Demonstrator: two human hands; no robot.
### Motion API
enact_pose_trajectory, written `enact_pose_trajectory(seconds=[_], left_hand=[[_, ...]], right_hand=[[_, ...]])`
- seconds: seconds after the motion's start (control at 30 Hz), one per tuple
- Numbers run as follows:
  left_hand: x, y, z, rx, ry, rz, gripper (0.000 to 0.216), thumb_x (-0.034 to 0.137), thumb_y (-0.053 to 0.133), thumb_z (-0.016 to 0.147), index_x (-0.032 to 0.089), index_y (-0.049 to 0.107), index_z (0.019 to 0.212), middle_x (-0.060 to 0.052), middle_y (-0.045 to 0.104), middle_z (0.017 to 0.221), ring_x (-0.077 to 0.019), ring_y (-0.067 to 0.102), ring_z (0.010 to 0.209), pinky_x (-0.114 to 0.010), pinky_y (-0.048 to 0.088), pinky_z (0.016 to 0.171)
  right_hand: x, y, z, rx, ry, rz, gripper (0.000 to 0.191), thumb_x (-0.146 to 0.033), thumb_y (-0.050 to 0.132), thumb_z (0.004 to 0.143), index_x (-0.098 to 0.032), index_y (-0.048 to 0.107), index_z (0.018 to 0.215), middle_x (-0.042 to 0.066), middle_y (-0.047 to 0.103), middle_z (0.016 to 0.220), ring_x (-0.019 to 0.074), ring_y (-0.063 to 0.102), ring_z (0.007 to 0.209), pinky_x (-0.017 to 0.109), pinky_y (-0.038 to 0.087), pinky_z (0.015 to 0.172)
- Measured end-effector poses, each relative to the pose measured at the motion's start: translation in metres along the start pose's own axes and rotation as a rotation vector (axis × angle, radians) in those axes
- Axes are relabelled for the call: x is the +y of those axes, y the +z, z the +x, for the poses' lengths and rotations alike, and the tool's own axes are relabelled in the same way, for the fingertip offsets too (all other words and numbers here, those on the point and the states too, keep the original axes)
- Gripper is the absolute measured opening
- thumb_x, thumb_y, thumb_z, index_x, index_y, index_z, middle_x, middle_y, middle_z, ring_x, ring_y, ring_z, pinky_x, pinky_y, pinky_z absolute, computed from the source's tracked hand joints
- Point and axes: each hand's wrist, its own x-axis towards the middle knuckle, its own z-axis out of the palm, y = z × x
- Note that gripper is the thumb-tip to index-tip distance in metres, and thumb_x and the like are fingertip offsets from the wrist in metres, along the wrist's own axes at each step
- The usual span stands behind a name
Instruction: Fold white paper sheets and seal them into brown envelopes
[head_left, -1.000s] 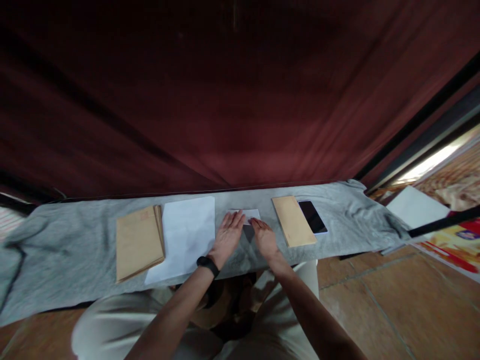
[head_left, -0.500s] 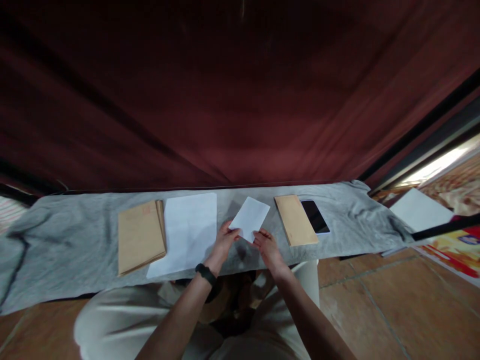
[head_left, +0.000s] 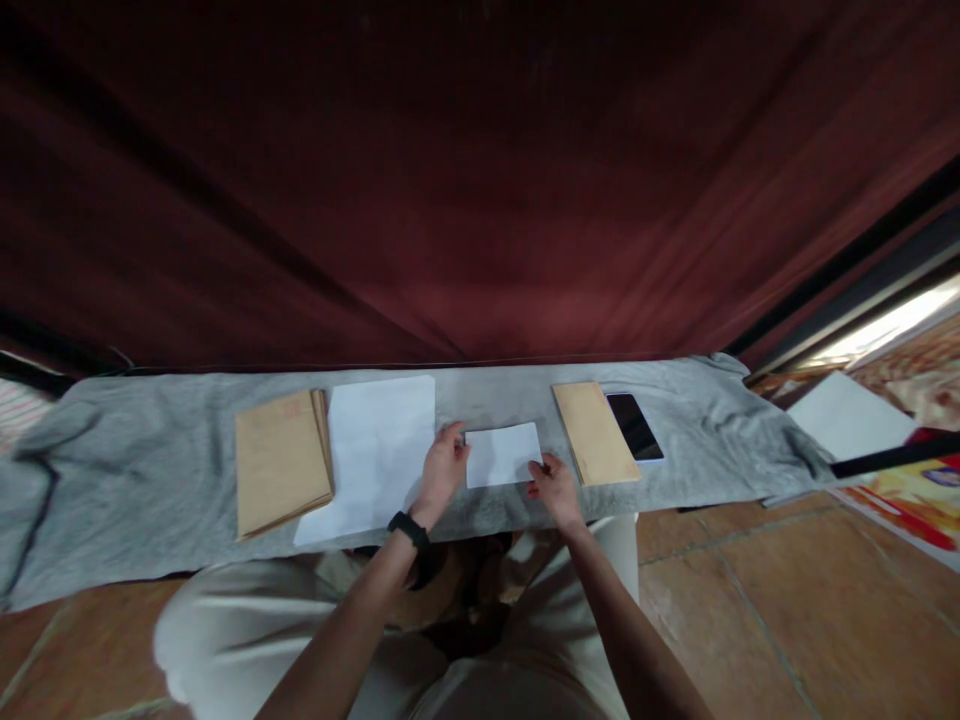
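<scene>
A folded piece of white paper (head_left: 502, 456) lies level and lengthwise between my two hands, over the grey cloth. My left hand (head_left: 444, 466), with a dark band on the wrist, is curled at the paper's left edge, thumb and fingers meeting it near the upper corner. At the lower right corner, my right hand (head_left: 555, 486) pinches the paper between thumb and fingers. Left of my left hand are larger white sheets (head_left: 379, 450), lying flat. A brown envelope (head_left: 596, 432) rests just beyond my right hand.
A stack of brown envelopes (head_left: 281, 460) overlaps the white sheets at the left. Beside the single envelope lies a dark-screened phone (head_left: 634, 428). Grey cloth (head_left: 720, 430) covers the narrow surface, with a dark red hanging fabric (head_left: 480, 250) behind it. Tiled floor (head_left: 720, 600) shows below.
The folded paper has turned from a slant to level and come lower toward the cloth. My hands have moved apart to its two ends.
</scene>
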Motion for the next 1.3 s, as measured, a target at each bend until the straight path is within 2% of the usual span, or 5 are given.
enact_pose_trajectory(seconds=[0.13, 0.47, 0.73, 0.97, 1.3], left_hand=[[0.007, 0.024, -0.046, 0.062, 0.317, 0.337, 0.045, 0.023, 0.047, 0.097, 0.018, 0.049, 0.141, -0.015, 0.044, 0.153, -0.0274, 0.041, 0.143, -0.047, 0.040, 0.115], [0.007, 0.044, -0.088, -0.147, 0.502, 0.810, 0.062, 0.043, 0.049, 0.098, 0.013, 0.039, 0.151, -0.017, 0.033, 0.161, -0.0295, 0.024, 0.152, -0.052, 0.027, 0.123], [-0.013, 0.047, -0.090, -0.113, 0.569, 0.755, 0.055, 0.022, 0.037, 0.099, 0.009, 0.036, 0.152, -0.017, 0.038, 0.159, -0.0258, 0.028, 0.151, -0.050, 0.027, 0.123], [-0.014, 0.038, -0.091, 0.034, 0.370, 0.689, 0.057, 0.028, 0.037, 0.099, 0.001, 0.036, 0.150, -0.024, 0.038, 0.157, -0.0308, 0.031, 0.149, -0.051, 0.034, 0.118], [0.015, 0.030, -0.013, 0.106, -0.090, 0.507, 0.049, 0.015, 0.044, 0.090, 0.010, 0.053, 0.138, -0.019, 0.063, 0.131, -0.0296, 0.058, 0.122, -0.045, 0.043, 0.104]], right_hand=[[-0.005, 0.001, 0.004, 0.003, -0.009, -0.197, 0.012, -0.031, 0.056, 0.085, -0.021, 0.062, 0.084, -0.004, 0.060, 0.059, 0.0148, 0.059, 0.046, 0.025, 0.047, 0.046], [-0.010, 0.001, -0.020, 0.227, -0.430, -0.979, 0.036, -0.025, 0.044, 0.100, -0.012, 0.059, 0.129, 0.019, 0.069, 0.114, 0.0294, 0.065, 0.107, 0.042, 0.049, 0.093], [0.016, 0.030, -0.029, -0.072, -0.881, -1.016, 0.047, -0.033, 0.035, 0.106, -0.017, 0.046, 0.149, 0.011, 0.046, 0.155, 0.0230, 0.040, 0.144, 0.045, 0.031, 0.120], [0.037, 0.000, -0.023, 0.079, -0.829, -1.119, 0.056, -0.039, 0.042, 0.104, -0.016, 0.035, 0.156, 0.013, 0.041, 0.157, 0.0273, 0.038, 0.146, 0.048, 0.030, 0.119], [0.039, -0.001, -0.023, 0.132, -0.861, -1.126, 0.055, -0.040, 0.041, 0.105, -0.016, 0.038, 0.154, 0.013, 0.043, 0.156, 0.0279, 0.044, 0.142, 0.048, 0.030, 0.119]])
